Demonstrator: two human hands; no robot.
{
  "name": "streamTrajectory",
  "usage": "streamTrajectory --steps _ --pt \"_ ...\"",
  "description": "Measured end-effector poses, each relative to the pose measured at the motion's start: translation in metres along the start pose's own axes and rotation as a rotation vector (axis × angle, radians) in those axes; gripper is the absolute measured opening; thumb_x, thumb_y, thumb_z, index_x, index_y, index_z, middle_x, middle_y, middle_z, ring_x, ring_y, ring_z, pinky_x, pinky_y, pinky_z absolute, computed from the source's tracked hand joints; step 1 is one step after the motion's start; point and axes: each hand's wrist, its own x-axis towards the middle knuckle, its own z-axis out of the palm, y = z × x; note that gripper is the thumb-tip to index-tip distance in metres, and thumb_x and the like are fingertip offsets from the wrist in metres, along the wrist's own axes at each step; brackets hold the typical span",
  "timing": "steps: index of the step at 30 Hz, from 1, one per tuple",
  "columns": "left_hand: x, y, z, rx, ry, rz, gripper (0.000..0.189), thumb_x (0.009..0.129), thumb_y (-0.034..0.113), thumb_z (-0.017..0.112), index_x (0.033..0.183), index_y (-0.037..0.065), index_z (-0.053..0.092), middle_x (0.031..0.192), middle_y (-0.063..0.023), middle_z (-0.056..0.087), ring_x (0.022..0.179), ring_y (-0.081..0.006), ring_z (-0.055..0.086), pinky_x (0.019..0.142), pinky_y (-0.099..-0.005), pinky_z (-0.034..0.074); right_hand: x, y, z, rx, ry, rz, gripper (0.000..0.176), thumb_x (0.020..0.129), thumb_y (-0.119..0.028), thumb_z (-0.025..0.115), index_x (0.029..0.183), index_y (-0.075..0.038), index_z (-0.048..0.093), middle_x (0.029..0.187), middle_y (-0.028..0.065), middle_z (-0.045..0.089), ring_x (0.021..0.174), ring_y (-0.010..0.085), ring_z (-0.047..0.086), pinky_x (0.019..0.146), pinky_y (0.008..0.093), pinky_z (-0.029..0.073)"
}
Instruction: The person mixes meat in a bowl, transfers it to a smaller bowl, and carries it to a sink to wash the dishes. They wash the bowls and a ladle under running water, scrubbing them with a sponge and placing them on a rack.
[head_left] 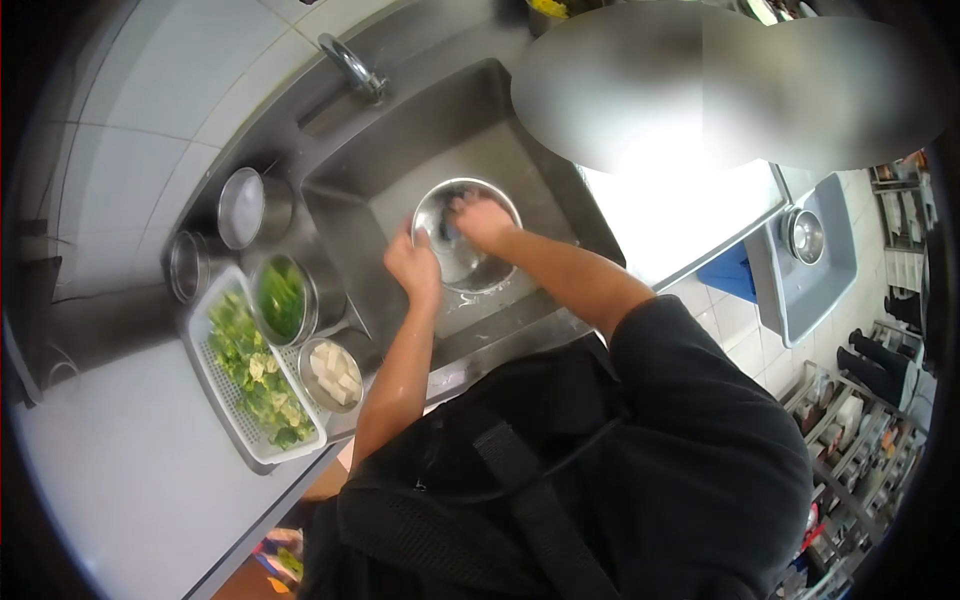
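Observation:
A shiny metal bowl is held over the basin of a steel sink. My left hand grips the bowl's left rim, with the thumb on the inner side. Inside the bowl, my right hand reaches in from the right, its fingers blurred by motion. A small dark patch shows near those fingertips, too smeared to name. Below the bowl, a little whitish foam or water lies on the sink floor.
A faucet rises behind the sink. To the left stand a white basket of chopped greens, a metal container of green vegetables, a bowl of white blocks and a container of white contents. A grey tub holds metal bowls.

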Motion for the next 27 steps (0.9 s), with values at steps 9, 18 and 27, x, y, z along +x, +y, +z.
streamTrajectory --steps 9,18,27 --pt "-0.024 0.018 0.018 -0.023 -0.092 0.053 0.023 0.086 -0.008 0.057 0.064 -0.006 0.051 0.121 -0.0157 0.065 0.089 -0.0143 0.062 0.076 -0.0270 0.048 0.002 -0.055 0.013 1.674 -0.063 0.641 0.022 0.089 -0.005 0.045 0.106 -0.001 0.059 0.086 0.0128 0.063 0.074 0.0225 0.063 0.063 0.0363 0.051" --pt "0.008 0.032 -0.013 -0.087 -0.064 0.072 0.014 0.083 -0.005 0.061 0.071 -0.008 0.054 0.120 -0.0155 0.066 0.067 -0.0125 0.053 0.061 -0.0298 0.044 -0.009 -0.032 -0.001 0.485 -0.402 0.037 0.035 0.078 -0.016 0.065 0.112 -0.007 0.065 0.106 0.0168 0.065 0.096 0.0325 0.063 0.086 0.0508 0.046" --pt "-0.001 0.056 0.005 0.176 -0.238 0.311 0.019 0.078 -0.003 0.062 0.064 0.002 0.051 0.119 -0.0055 0.067 0.128 -0.0293 0.051 0.109 -0.0573 0.018 -0.026 -0.065 -0.003 0.608 -0.161 0.296 0.046 0.083 -0.032 0.067 0.122 -0.009 0.058 0.130 0.0172 0.054 0.124 0.0317 0.049 0.100 0.0471 0.038"
